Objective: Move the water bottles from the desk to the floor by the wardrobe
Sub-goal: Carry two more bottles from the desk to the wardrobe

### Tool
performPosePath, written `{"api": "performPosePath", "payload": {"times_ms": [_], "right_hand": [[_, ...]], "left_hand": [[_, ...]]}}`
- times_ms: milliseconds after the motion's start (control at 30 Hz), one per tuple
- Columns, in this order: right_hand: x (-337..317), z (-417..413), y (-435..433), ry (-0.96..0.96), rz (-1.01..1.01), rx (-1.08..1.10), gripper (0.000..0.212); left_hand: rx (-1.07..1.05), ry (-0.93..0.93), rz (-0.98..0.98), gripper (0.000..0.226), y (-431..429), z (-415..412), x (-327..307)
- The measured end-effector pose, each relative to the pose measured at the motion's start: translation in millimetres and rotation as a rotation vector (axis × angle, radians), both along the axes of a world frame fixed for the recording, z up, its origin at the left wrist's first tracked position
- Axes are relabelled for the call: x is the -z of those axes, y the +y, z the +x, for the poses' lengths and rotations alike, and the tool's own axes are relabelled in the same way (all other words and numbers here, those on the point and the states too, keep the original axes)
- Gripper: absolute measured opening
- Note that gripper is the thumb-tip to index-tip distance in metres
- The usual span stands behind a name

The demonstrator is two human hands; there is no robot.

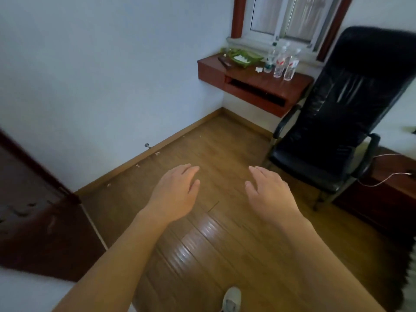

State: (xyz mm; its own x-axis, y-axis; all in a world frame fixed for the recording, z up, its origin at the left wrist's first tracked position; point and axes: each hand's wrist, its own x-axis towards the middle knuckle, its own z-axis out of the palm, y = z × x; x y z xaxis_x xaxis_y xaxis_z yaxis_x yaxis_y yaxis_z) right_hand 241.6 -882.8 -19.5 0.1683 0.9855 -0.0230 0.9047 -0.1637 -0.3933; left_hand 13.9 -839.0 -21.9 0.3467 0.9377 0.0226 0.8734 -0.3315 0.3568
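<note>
Panelling [33,221] of dark red-brown wood fills the eight o'clock edge of the view. It stands against a white wall [101,75], which carries a small metal stopper [147,145] just above the skirting. The wooden floor [202,244] spreads out from there, with a few pale scraps lying along the skirting line.

At the centre the left hand [174,190] hovers palm down over the boards. Its grip is apart, with the fingers stretched forward and holding nothing. A light shoe [231,299] shows at six o'clock. Just beside the left hand, at its three o'clock, the right hand [267,192] hangs the same way, palm down. Its grip is apart too, with nothing in it. The two hands do not touch each other.

The worktop [249,75] is a red-brown shelf fixed to the wall under a window [286,16], and it sits at one o'clock, well apart from both hands. A green tray [244,58] rests on its left part, holding something white. The water bottles [280,64] stand upright in a close cluster on the right part, at the tray's three o'clock. They are clear plastic, one with a green label and others with red and white ones.

A black office chair [337,120] stands at two to three o'clock, its backrest near the worktop's right end. A white cable [387,174] trails over a low wooden cabinet [382,199] at the three o'clock edge.
</note>
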Motion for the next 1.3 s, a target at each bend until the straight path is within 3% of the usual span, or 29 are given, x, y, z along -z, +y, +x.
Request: {"api": "performPosePath", "payload": {"times_ms": [667,1300], "right_hand": [[1,146,278,-0.020,-0.036,0.060,0.053],[15,253,565,0.026,-0.056,0.317,0.055]], "left_hand": [[0.028,-0.032,-0.046,0.049,296,142,6],[0.239,-0.007,-0.060,0.049,637,268,5]]}}
